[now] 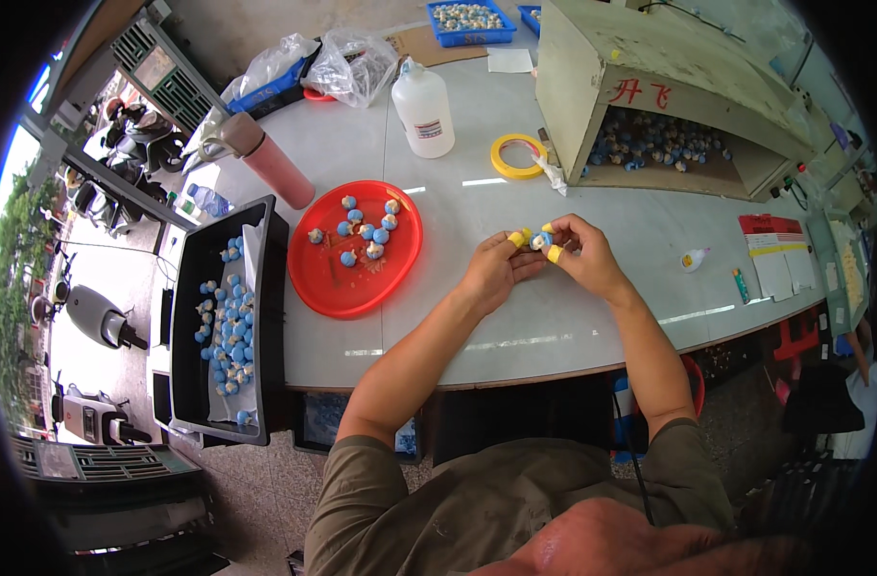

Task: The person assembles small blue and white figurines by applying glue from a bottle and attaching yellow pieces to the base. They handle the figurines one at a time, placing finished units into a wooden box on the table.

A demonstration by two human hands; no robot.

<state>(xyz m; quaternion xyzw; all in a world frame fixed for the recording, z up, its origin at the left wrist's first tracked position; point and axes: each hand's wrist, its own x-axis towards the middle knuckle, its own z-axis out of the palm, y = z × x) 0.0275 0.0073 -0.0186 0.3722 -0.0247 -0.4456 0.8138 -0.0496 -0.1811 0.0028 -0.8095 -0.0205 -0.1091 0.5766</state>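
Between the fingertips of both hands is a small blue and white figurine (540, 242), held above the grey tabletop. My left hand (496, 266) pinches it from the left, and my right hand (589, 257) grips it from the right. Yellow covers wrap several of my fingertips. The fingers hide part of the figurine. Left of my hands, a red round tray (356, 288) carries several similar blue figurines (348, 259), standing loosely apart. A black bin (272, 317) at the far left has many more of them lying on a white sheet.
A white plastic bottle (425, 110), a pink flask (277, 165) and a roll of yellow tape (508, 165) stand farther back. At the right back, an open wooden box (640, 72) holds many figurines. A small white bottle (694, 259) and a green tube (741, 285) lie at right.
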